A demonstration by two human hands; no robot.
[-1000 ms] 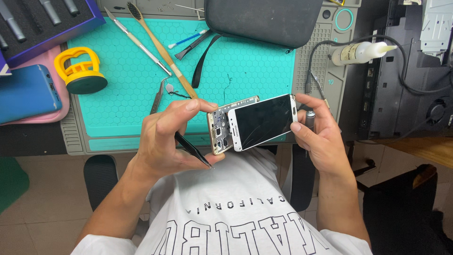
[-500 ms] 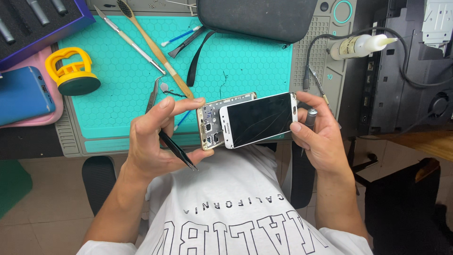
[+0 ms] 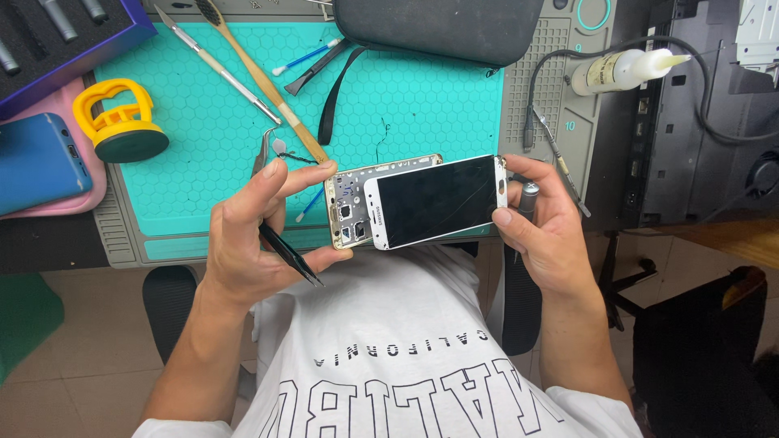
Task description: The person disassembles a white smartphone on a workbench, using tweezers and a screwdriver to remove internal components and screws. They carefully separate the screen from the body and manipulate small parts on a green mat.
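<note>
I hold an opened smartphone in front of my chest. Its white-framed cracked screen [image 3: 438, 201] is slid to the right off the gold middle frame [image 3: 347, 203], baring metal and small parts. My left hand [image 3: 251, 235] grips the frame's left end between thumb and fingers and also holds black tweezers [image 3: 290, 255], tip pointing down right. My right hand [image 3: 545, 227] pinches the screen's right end and also holds a metal-capped screwdriver [image 3: 527, 197] behind it.
A teal work mat [image 3: 406, 105] carries a bamboo brush [image 3: 260, 77], a metal pick [image 3: 219, 65], a cotton swab [image 3: 304, 57] and a black case [image 3: 438, 28]. A yellow suction cup [image 3: 118, 122], a blue phone [image 3: 36, 162], a tool box [image 3: 57, 32] and a glue bottle [image 3: 625, 69] stand around.
The screen has slid further to the right off the frame, baring more of its inside. Both hands have shifted slightly left with the phone.
</note>
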